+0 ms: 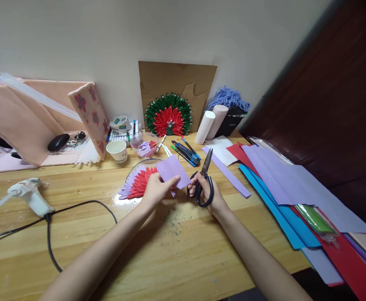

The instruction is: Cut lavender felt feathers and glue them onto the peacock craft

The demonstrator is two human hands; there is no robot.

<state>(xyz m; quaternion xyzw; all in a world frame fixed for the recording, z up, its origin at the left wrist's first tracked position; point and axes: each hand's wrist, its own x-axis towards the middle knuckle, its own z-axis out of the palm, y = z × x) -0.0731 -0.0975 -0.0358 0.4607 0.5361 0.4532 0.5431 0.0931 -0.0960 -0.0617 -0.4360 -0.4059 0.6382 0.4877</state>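
Observation:
My left hand pinches a small lavender paper square between thumb and fingers, holding it above the table. In my right hand are black-handled scissors, their blades pointing up and away from me and close together. The scissors are just right of the paper and apart from it. Behind my left hand lies a fan of red and lavender paper petals on a clear round plate, partly hidden by the hand and the paper.
A white glue gun with a black cord lies at left. A paper cup and a clear bowl of scraps stand behind. A green-and-red peacock fan leans on cardboard. Coloured sheets and a lavender strip lie right.

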